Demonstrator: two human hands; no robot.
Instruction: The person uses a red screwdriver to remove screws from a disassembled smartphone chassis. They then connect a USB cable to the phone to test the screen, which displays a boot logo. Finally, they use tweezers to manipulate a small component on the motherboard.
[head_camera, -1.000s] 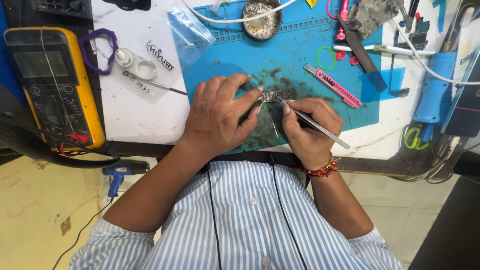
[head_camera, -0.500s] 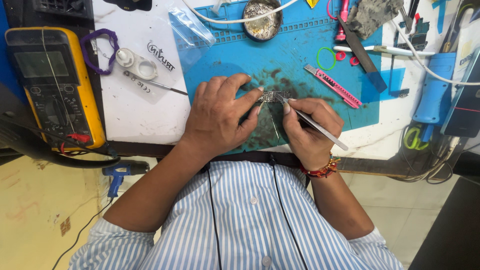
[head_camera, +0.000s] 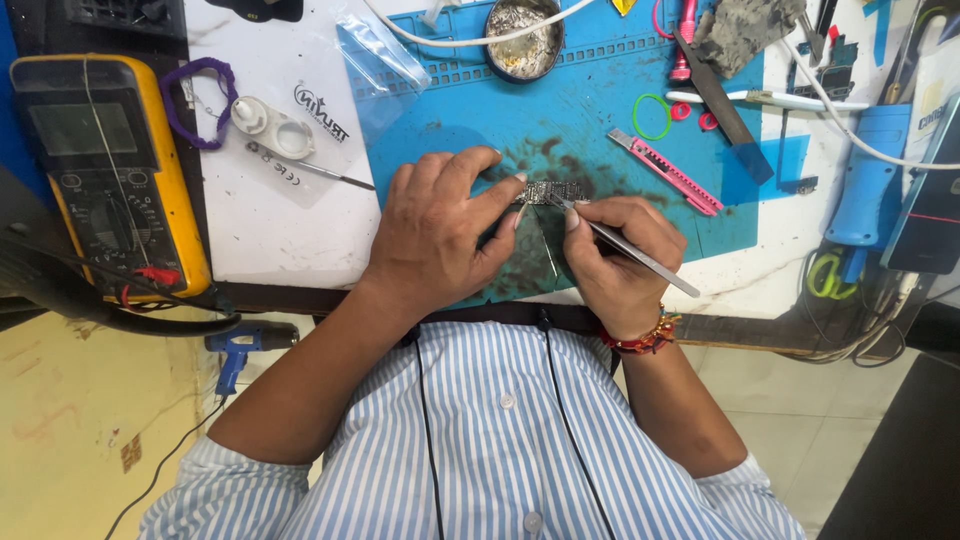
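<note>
Pinching small circuit board (head_camera: 553, 192) steady with left hand (head_camera: 435, 232); right hand (head_camera: 620, 265) gripping tweezers (head_camera: 625, 243), tips best kept light.

Left hand (head_camera: 440, 235) fingers spread slightly on circuit board (head_camera: 552, 192); tweezers (head_camera: 625, 245) lowered.

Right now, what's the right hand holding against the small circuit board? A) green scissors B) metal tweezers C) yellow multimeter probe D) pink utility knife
B: the right hand grips slim metal tweezers with the tip at the small circuit board, which the left hand steadies on the blue mat; the pink utility knife lies untouched further out on the mat.
</note>
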